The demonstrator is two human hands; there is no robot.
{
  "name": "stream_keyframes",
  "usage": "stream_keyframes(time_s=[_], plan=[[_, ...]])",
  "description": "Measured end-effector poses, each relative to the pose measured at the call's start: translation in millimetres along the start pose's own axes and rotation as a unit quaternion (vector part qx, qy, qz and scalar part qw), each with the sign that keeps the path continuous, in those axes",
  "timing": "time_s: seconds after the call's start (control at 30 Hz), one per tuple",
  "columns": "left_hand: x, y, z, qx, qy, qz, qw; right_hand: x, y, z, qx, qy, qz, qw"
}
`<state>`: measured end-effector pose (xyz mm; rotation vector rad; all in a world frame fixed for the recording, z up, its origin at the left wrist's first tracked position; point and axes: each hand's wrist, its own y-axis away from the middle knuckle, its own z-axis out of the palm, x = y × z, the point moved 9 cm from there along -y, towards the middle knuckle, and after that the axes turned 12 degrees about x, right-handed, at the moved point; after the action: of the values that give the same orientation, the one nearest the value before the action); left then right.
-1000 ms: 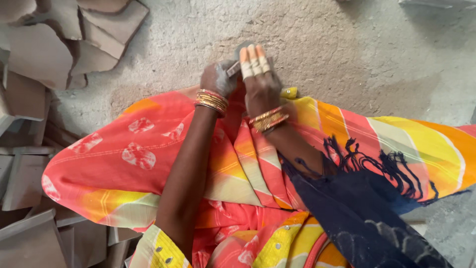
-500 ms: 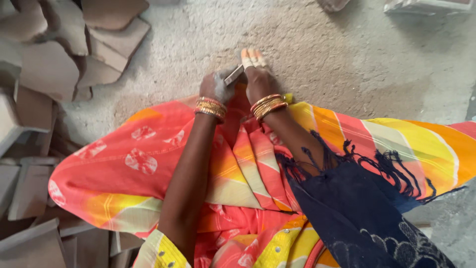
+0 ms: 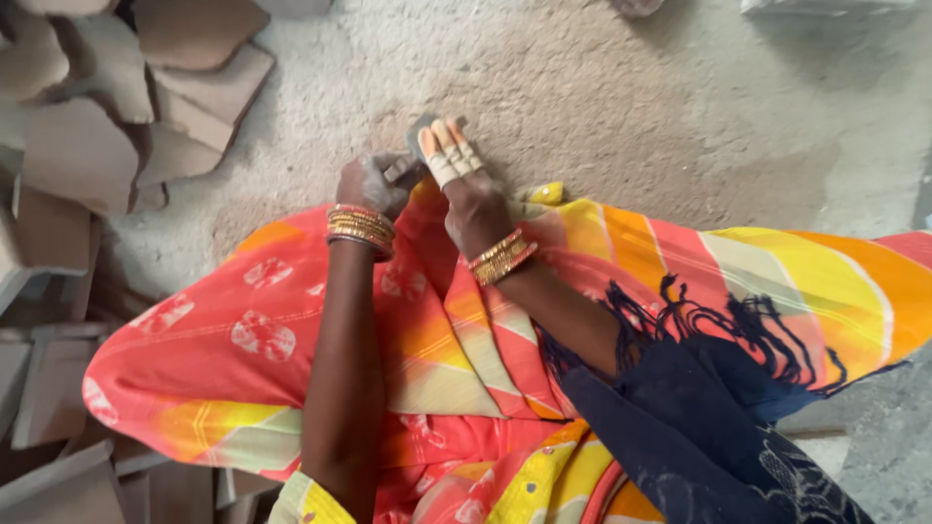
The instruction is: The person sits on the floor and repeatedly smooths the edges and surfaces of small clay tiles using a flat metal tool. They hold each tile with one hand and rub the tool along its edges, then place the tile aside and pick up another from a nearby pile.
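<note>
— What was being handled on the gritty floor [image 3: 621, 107]?

— A small flat grey piece [image 3: 419, 128], its kind not to be made out, was pressed down against the dusty floor just beyond the orange and yellow draped cloth [image 3: 291, 330]. The right hand [image 3: 464, 189] was laid over it, its taped fingers [image 3: 449, 153] held straight and pressed together. The near end was pinched in the curled fingers of the dust-coated left hand [image 3: 374, 184], gold bangles [image 3: 360, 229] worn at that wrist.

— And how was such a step judged best done?

— Even pressure from the flattened fingers was thought to be called for, the piece kept flat to the grit — not tilted — while the pinch was kept firm so nothing slipped. The stacked brown slabs [image 3: 87, 146] at the left were kept well apart from the hands.
</note>
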<state>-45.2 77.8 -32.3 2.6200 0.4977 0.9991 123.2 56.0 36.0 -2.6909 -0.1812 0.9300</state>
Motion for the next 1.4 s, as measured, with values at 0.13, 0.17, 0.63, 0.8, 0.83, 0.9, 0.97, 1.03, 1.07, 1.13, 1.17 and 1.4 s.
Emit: stream_keyframes(time_s=[0.13,0.17,0.63,0.8,0.83,0.9,0.97,1.03,1.07,1.13,1.17,1.4], plan=[[-2.5,-8.2,-5.5,0.079,-0.116,0.080,0.987,9.9,-25.9,17.4,0.004,0.000,0.000,1.000],[-1.9,-11.2,-1.7,0.075,-0.101,0.098,0.987,18.4,-33.0,20.7,-0.002,-0.007,0.016,1.000],[8.8,-42.8,48.5,-0.037,0.053,0.060,0.996,34.2,-55.5,1.5,0.067,-0.014,0.026,0.997],[19.2,-41.4,38.9,0.026,0.031,0.067,0.997,29.6,-51.6,8.2,0.077,-0.026,0.013,0.997],[15.9,-42.5,40.9,0.016,0.045,0.036,0.998,28.9,-50.2,10.2,0.070,-0.031,0.017,0.997],[18.8,-46.6,43.1,0.014,0.052,0.028,0.998,32.0,-47.1,25.5,-0.007,0.028,0.044,0.999],[34.0,-57.1,38.1,0.038,0.038,0.077,0.996,16.3,-53.3,23.6,0.019,0.027,-0.026,0.999],[32.7,-62.6,49.4,-0.024,0.068,0.035,0.997,14.8,-64.5,28.4,0.010,0.045,-0.039,0.998],[37.8,-67.5,46.1,-0.013,0.043,0.052,0.998,21.9,-71.3,33.7,-0.013,0.065,-0.014,0.998],[44.4,-71.1,42.2,0.005,-0.017,0.085,0.996,41.9,-86.8,43.2,-0.060,0.088,0.053,0.993],[43.6,-72.0,41.3,0.006,-0.020,0.079,0.997,54.8,-92.8,47.0,-0.085,0.094,0.097,0.987],[52.5,-56.5,30.4,0.031,0.055,0.092,0.994,90.5,-96.1,17.5,0.004,0.033,0.203,0.979]])
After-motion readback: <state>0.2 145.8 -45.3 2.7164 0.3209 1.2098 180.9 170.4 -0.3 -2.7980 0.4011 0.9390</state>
